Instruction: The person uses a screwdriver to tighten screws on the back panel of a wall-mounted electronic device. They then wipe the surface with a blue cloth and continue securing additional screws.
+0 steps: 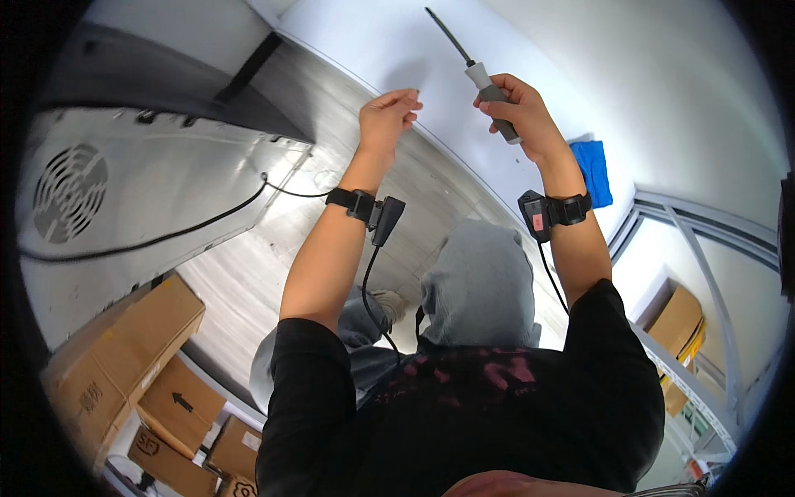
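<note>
My right hand grips a screwdriver by its grey handle. The white collar is toward the fingers' far side, and the dark shaft points up and to the left, touching nothing. My left hand is raised to the left of it, thumb and fingertips pinched together. A tiny dark speck shows at those fingertips, too small to name. Behind both hands lies a white panel surface, with a shadow on it between them.
At left stands a metal cabinet with a round fan grille and a black cable across it. Cardboard boxes are stacked lower left. A blue cloth-like item lies beside my right wrist. A metal shelf frame holds boxes at right.
</note>
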`<state>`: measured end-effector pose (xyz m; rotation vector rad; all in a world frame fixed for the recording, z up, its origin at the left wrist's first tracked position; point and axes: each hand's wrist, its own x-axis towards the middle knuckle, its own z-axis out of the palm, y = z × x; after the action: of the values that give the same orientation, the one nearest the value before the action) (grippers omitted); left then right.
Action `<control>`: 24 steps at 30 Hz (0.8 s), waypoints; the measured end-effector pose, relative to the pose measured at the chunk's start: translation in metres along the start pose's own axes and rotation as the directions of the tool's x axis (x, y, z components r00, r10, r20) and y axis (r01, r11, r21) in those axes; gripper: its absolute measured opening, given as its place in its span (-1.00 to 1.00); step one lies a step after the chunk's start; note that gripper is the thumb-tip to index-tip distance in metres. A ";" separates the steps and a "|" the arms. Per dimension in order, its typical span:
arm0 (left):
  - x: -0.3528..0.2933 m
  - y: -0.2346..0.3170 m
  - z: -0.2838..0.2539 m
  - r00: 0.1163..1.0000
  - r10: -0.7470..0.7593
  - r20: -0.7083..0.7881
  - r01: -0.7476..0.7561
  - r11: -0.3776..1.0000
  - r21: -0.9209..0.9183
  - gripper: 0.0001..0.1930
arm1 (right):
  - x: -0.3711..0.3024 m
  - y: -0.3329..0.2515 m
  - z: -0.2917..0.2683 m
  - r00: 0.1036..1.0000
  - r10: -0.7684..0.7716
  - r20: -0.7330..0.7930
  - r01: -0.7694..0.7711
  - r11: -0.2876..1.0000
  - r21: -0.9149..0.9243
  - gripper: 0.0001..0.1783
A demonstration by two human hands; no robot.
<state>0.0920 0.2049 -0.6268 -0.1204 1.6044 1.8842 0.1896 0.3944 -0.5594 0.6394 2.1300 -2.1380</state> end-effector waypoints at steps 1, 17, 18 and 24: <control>0.011 -0.023 0.009 1.000 -0.024 -0.009 0.024 0.999 0.040 -0.79 | 0.004 0.019 -0.010 0.999 -0.003 -0.032 0.003 1.000 -0.002 -0.64; 0.056 -0.181 0.066 0.958 0.237 0.160 -0.283 0.861 0.422 -0.81 | 0.038 0.210 -0.010 0.885 -0.132 -0.446 0.058 0.983 -0.176 -0.51; 0.056 -0.181 0.065 0.953 0.253 0.168 -0.303 0.824 0.479 -0.80 | 0.041 0.213 -0.009 0.880 -0.110 -0.462 0.044 0.988 -0.151 -0.51; 0.049 -0.172 0.055 0.942 0.257 0.218 -0.336 0.661 0.671 -0.70 | 0.042 0.207 -0.008 0.860 -0.117 -0.496 -0.065 0.940 -0.335 -0.51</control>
<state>0.1625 0.2820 -0.7821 0.6021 2.2557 1.3157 0.2203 0.4033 -0.7680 1.2523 2.6912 -1.6594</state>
